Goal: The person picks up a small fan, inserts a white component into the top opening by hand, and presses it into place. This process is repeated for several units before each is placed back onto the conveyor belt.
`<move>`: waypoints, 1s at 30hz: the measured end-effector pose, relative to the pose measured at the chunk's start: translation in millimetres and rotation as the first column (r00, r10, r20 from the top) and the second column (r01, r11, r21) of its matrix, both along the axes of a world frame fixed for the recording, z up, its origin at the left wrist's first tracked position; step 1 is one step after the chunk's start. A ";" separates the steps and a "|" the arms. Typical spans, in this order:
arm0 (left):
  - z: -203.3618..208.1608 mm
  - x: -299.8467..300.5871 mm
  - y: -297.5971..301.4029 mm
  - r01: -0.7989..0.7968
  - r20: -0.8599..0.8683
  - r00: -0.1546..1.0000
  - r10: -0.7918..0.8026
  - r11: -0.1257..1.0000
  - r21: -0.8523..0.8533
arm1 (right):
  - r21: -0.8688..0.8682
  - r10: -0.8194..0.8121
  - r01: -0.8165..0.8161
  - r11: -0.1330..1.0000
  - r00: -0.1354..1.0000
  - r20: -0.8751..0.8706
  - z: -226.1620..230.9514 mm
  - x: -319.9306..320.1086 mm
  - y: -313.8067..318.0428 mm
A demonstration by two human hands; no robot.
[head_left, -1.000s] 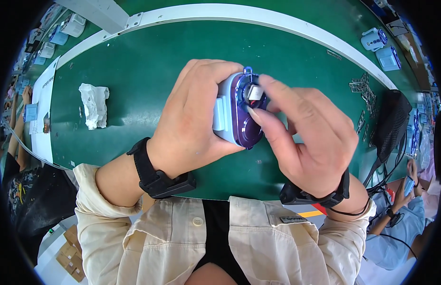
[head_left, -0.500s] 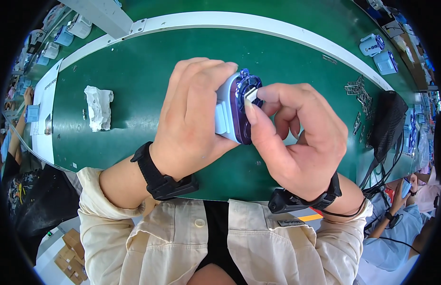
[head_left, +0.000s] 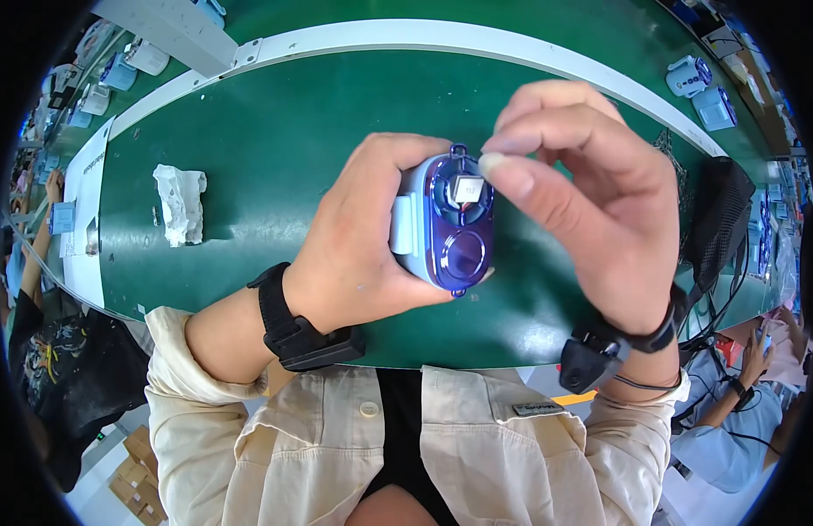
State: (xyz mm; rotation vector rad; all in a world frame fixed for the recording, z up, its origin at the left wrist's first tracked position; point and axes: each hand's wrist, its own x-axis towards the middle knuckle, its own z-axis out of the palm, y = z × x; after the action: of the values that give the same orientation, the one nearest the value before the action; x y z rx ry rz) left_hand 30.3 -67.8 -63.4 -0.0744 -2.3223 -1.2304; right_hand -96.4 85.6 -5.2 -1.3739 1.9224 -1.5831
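My left hand point(head_left: 354, 223) is wrapped round a light-blue casing point(head_left: 406, 226) from its left side and holds it above the table. The casing's glossy purple-blue face point(head_left: 463, 254) is tilted up toward me, with one round ring above another and a small loop at each end. In the upper ring sits a small white square piece point(head_left: 468, 188). Just off the upper right of that face, the thumb and forefinger of my right hand point(head_left: 590, 184) meet at their tips. Whether anything small is between them cannot be made out. Each wrist wears a black strap.
A crumpled white wrapper point(head_left: 182, 204) lies on the green table point(head_left: 266, 114) to the left. A black mesh pouch point(head_left: 720, 210) with cables is at the right. White rail point(head_left: 441, 33) borders the far edge. Similar blue casings point(head_left: 713, 109) stand beyond it; co-workers sit on both sides.
My right hand has drawn back up and to the right from the white square piece, which now stays in the upper ring. The casing has turned to show more of its face.
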 end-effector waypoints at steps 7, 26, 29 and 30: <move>-0.9 1.2 0.6 0.070 0.037 0.997 -0.072 0.996 0.048 | -0.025 0.116 -0.113 0.993 0.966 0.232 -24.1 -4.6 -3.1; -9.8 0.8 -2.7 0.054 0.038 0.998 -0.058 0.994 0.094 | 0.007 0.038 -0.038 0.999 0.998 -0.046 -31.2 6.0 1.0; -11.7 -0.9 -3.7 0.073 -0.007 0.997 -0.073 0.995 0.065 | -0.035 0.022 -0.007 0.999 0.893 0.449 -30.5 13.3 -8.8; -13.4 -1.6 -4.1 0.094 -0.027 0.995 -0.092 0.994 0.064 | -0.047 0.020 0.015 0.999 0.750 0.661 -30.0 14.8 -10.7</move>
State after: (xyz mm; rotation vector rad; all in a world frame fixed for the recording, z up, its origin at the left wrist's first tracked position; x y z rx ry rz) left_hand 28.6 -71.9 -76.8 -0.1761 -2.2785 -1.3421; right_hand -81.6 74.9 -35.3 -0.6608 1.4370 -1.8015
